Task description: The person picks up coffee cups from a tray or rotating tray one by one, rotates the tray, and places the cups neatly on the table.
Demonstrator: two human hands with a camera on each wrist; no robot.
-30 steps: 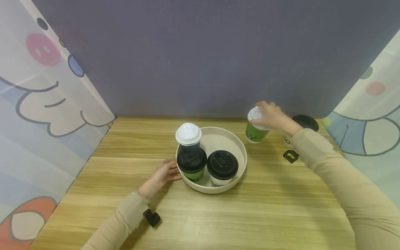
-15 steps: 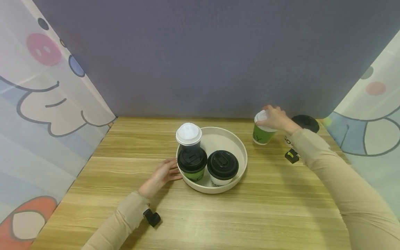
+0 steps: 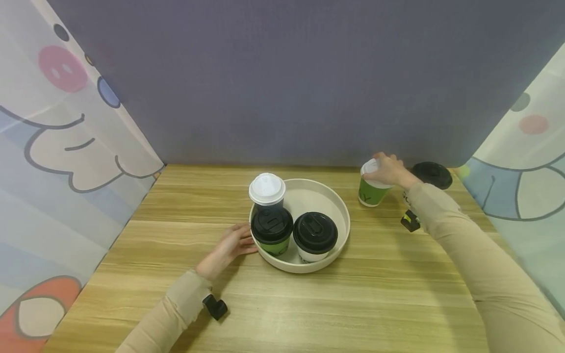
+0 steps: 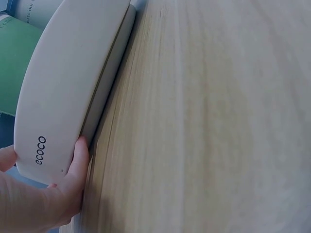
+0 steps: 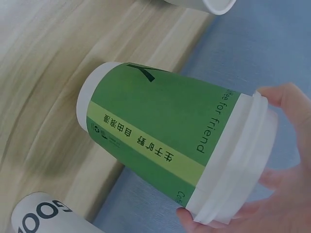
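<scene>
On the wood-grain counter (image 3: 375,294), at back right: a green cup (image 3: 371,194), clamped at its white lid (image 5: 240,174) between the fingers of the right hand (image 3: 389,170). Just beside, a black-lidded cup (image 3: 432,175). Farther left, a round tray (image 3: 311,197) holding three lidded cups (image 3: 315,232), touched by the left hand (image 3: 229,246), fingers apart.

The tapered green paper cup (image 5: 165,111) carries a yellow-green stripe and dark letters; its round plastic lid (image 5: 248,165) is white. The shallow cream tray (image 3: 309,193) has dark "ecoco" on its wall. Its cups differ — a green-banded one (image 3: 274,248) and a white one (image 3: 310,256) under black lids (image 3: 315,231), a dark one (image 3: 261,208) under white. The wooden table (image 3: 375,294) shows yellow-brown streaks.
</scene>
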